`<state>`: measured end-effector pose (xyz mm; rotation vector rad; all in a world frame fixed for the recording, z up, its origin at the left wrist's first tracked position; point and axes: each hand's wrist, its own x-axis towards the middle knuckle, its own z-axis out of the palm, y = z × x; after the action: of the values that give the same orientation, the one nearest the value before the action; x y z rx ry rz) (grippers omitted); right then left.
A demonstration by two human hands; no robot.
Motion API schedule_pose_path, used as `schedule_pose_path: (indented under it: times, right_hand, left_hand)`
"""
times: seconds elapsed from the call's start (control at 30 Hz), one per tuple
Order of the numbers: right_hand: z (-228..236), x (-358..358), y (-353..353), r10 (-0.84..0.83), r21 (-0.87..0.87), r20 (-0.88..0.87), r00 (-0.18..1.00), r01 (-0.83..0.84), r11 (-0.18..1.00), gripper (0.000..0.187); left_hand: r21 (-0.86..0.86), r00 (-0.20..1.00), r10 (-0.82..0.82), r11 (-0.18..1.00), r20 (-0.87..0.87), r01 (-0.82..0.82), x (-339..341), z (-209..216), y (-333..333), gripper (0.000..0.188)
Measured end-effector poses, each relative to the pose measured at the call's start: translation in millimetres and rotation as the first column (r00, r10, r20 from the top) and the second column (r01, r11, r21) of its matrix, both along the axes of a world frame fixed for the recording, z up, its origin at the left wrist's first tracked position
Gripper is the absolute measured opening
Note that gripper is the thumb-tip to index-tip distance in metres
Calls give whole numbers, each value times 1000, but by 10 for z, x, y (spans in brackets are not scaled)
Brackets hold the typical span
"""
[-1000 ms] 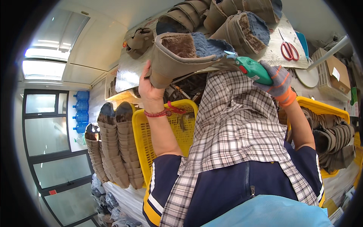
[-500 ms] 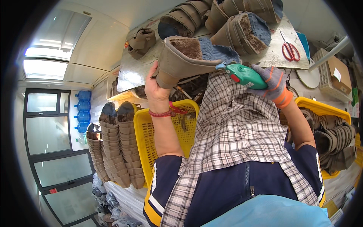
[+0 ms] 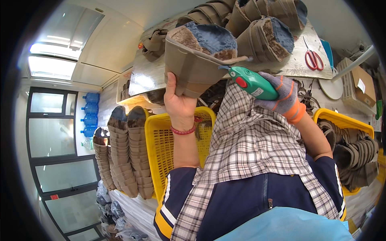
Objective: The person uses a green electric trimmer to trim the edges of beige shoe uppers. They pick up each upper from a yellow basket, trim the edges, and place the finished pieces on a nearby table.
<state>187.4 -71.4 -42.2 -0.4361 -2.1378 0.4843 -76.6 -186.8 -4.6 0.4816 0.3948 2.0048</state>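
My bare left hand [image 3: 179,102], a red beaded bracelet on its wrist, grips a taupe boot upper [image 3: 191,66] by its underside and holds it up over the table edge. Brown and blue fleece lining shows in the upper's wide opening. My right hand [image 3: 283,98], in a grey and orange glove, is wrapped round a green handheld electric cutter [image 3: 251,82] with a red button. The cutter's narrow head meets the rim of the upper at its right side, where a thin strip of edge sticks out. Most of my left fingers are hidden behind the upper.
Nested boot uppers [image 3: 267,38] and red-handled scissors [image 3: 313,60] lie on the worktable [image 3: 146,82]. Below left stands a yellow basket [image 3: 155,140], beside tall stacks of uppers [image 3: 124,148]. Another yellow basket [image 3: 345,118] full of uppers is on the right.
The boot upper has been turned and tilted, so its opening now faces more upward. My left hand has shifted right along its underside. The cutter has moved slightly left along the rim.
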Motion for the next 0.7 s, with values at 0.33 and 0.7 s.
schedule_pose_path:
  times: [0.33,0.7]
  right_hand:
    - [178,-37,-137,125,-417,-70,990,-142,898,62]
    - [206,51,-195,0,-698,-175,985,-124,705,60]
  left_hand:
    - [65,867,130,992,-481,-112,266,-214,-22,44]
    - [308,-123,282,878,-951,-366,439,-433,142,18]
